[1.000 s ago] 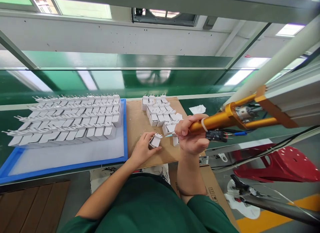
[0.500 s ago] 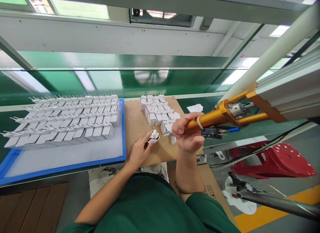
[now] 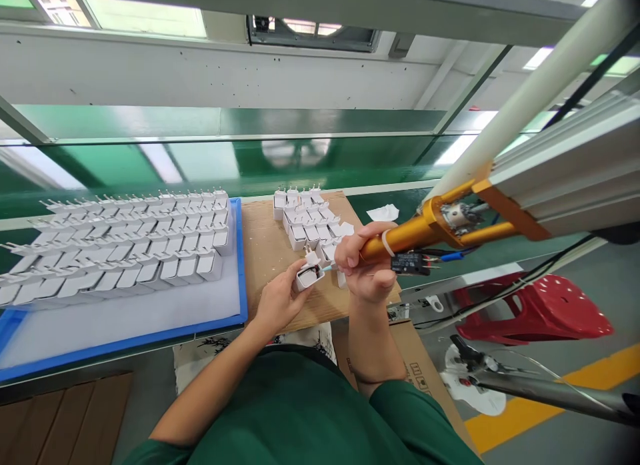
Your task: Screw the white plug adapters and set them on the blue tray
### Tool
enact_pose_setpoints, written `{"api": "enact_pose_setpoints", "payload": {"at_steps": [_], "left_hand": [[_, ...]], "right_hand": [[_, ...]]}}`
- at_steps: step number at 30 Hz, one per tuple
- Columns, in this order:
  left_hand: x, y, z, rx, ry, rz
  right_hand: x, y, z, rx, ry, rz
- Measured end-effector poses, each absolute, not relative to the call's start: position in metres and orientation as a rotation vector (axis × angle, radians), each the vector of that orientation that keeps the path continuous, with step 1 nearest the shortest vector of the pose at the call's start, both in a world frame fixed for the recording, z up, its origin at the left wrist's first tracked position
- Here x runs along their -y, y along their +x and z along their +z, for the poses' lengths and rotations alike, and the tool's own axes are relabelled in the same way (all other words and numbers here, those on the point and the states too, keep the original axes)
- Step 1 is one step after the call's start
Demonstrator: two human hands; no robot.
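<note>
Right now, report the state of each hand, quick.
Left hand: closed, gripping a small white box-shaped plastic casing with its top open.
Right hand: closed around a gold-coloured cylindrical metal tool.

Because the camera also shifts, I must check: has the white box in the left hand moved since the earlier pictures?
Yes. Against the blue tray rim, the white box in the left hand has shifted a little right, toward the nozzle tip.

white housing — pronged cap raised, dark inside | gold tool — aslant, pale tip just beside housing
</note>
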State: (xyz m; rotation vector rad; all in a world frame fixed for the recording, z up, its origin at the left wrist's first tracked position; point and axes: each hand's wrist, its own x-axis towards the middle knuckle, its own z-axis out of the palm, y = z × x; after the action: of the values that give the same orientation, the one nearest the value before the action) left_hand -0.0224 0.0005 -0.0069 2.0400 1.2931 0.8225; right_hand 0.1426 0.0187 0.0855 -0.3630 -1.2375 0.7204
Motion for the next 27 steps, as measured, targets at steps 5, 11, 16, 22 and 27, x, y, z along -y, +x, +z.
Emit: {"api": "enact_pose_setpoints", "payload": {"at_steps": [5,11,16,22,27], "left_hand": [[0.003,-0.026,0.006,-1.258,2.086,0.891],[0.005,-0.028,0.017,-1.217,2.108,0.951],[0.004,-0.030,0.019,-1.204,2.133,0.978],[0.004,-0.031,0.020,-1.230,2.121,0.955],[0.003,-0.031,0.022,-1.230,2.086,0.933]], "right_hand": [[-0.019,0.144,0.086,1.243,-0.391,0.720],[-0.020,0.143,0.087,1.246,-0.311,0.731],[-0.018,0.141,0.087,1.218,-0.381,0.706],[-0.017,0.140,0.089,1.199,-0.423,0.711],[-0.017,0.139,0.089,1.211,-0.387,0.724]]}}
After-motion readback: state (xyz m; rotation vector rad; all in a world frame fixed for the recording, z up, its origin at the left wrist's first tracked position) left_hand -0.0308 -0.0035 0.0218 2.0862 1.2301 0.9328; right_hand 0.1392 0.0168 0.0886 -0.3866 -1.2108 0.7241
